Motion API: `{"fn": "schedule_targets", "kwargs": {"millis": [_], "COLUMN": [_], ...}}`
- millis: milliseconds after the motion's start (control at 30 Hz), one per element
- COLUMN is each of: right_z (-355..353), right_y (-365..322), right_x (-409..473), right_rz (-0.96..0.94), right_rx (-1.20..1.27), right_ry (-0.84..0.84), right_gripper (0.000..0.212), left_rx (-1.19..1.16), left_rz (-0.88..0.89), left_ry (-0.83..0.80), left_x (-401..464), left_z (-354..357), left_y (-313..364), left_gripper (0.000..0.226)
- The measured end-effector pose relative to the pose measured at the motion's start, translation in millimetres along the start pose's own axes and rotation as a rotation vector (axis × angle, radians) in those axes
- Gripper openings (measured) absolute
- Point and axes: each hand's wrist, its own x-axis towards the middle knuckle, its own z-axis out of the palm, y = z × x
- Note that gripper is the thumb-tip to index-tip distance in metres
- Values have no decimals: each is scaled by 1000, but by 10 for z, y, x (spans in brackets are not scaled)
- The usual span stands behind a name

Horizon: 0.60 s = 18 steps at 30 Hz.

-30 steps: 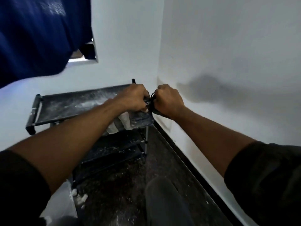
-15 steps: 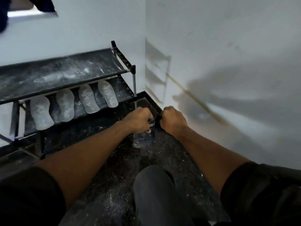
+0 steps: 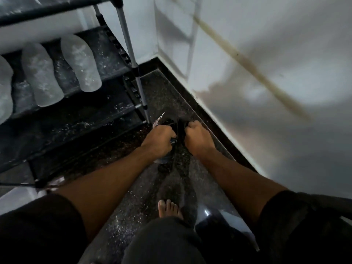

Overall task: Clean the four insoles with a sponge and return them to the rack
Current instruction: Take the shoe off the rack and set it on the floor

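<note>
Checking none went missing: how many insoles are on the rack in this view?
3 show, side by side on the rack's middle shelf: right insole, middle insole, and left insole, cut by the frame edge. A fourth may lie out of view.

Both bare forearms reach forward and down, converging so the two fists sit just beside each other, knuckles up. The left hand (image 3: 159,141) is curled tight, its fingers tucked under and gripping something dark. The right hand (image 3: 198,137) is likewise clenched, fingers folded under on the same dark item. Dark short sleeves cover both upper arms behind the hands.
</note>
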Motion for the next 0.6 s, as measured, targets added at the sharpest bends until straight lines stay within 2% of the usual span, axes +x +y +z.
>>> {"fn": "schedule_targets", "kwargs": {"millis": [200,400,500,600], "right_z": [548,1095,1221,1179], "right_y": [148,52,-20,-113], "right_x": [84,-55,-73,-56], "right_rz": [95,113,131,113], "right_rx": [45,110,84,38], "right_ry": [-98,-359,-350,-252], "right_gripper": [24,26,26,22], "left_rx": [-3,-59,-89,-163], "left_rz": [13,-89,-128,-211], "left_ry": [-5,-85,-89,-34], "left_x": [249,155,70,37], "left_z": [605,1221,1348,1296], "left_y": [-165,-373,-436,-436], "left_gripper": [23,24,27,31]}}
